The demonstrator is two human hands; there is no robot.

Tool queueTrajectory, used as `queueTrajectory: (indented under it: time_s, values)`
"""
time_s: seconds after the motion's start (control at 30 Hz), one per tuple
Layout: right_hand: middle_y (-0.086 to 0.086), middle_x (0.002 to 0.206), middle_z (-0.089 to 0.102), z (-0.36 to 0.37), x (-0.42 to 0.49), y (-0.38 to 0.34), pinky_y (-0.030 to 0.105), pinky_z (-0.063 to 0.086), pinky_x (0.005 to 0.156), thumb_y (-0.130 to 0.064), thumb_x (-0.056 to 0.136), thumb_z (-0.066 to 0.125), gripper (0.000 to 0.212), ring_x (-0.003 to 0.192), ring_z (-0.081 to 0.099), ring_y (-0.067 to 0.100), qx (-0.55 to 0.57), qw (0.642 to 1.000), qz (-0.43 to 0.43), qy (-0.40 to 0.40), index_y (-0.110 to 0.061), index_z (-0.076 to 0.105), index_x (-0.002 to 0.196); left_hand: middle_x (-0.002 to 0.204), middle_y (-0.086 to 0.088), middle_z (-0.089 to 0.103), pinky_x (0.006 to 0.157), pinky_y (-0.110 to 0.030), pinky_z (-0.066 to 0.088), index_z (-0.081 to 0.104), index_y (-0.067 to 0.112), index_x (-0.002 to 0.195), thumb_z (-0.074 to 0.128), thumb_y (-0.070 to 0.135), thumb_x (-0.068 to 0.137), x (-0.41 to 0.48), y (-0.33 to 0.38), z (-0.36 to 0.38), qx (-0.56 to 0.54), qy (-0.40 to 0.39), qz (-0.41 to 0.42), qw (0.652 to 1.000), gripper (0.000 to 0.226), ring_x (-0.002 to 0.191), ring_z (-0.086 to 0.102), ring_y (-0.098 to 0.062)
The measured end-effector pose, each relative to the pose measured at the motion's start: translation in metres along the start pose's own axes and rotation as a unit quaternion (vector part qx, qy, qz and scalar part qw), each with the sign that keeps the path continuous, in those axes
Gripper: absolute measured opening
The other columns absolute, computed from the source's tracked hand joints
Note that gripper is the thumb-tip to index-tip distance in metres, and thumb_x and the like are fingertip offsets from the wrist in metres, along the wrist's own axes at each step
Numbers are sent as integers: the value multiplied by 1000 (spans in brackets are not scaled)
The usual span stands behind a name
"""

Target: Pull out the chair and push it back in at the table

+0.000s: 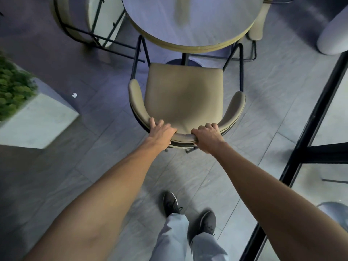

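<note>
A tan padded chair (183, 95) with a curved backrest and black metal legs stands in front of me, its seat front just short of the round table (190, 21). My left hand (162, 131) grips the left part of the backrest's top edge, fingers curled over it. On the right part of that edge my right hand (207, 136) holds on the same way, knuckles up. The table's black centre post shows just beyond the seat.
A white planter (35, 117) with green plants stands at the left. Another tan chair (258, 25) sits at the table's far right, and a round frame piece (75, 29) at upper left. A black-framed glass partition (308, 129) runs along the right. My feet (188, 213) stand on grey tiles.
</note>
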State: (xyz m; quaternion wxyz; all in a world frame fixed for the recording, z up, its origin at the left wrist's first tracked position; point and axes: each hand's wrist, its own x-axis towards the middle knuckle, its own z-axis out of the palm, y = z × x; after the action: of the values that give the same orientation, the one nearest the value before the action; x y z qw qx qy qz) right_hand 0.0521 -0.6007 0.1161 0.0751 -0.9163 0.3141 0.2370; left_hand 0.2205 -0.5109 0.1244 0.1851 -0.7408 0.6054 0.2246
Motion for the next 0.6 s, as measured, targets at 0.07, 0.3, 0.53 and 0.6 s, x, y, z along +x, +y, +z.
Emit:
queueTrajectory:
  time_s: [0.07,0.3,0.53,0.6]
  values:
    - [2,115,64,-3,6,2,43,35,97,-40,89,65,37,111,53,28,3,1000,4,-9,-27,57,124,123,0,61,105,-59,18,59,28,126,76,19,83,5,-1,-3,-3,6,2,1000,47,124,42,-28]
    - [2,118,65,-10,4,0,43,37,100,-41,92,60,36,113,56,27,5,1000,24,-9,-25,58,124,126,-3,60,105,-55,22,55,26,129,71,29,87,4,2,-9,2,4,6,1000,45,123,47,-29]
    - [3,123,60,-49,-19,19,47,39,98,-75,73,58,73,117,53,27,29,998,52,18,-26,56,128,133,-9,52,98,-48,38,33,25,145,69,65,76,-6,35,-61,-73,31,0,997,87,121,51,-34]
    - [4,126,58,-65,-30,41,48,40,99,-79,70,58,80,119,51,28,34,997,68,28,-26,54,130,135,-11,52,100,-48,37,32,23,146,64,61,84,-4,53,-90,-89,74,-3,993,80,123,51,-34]
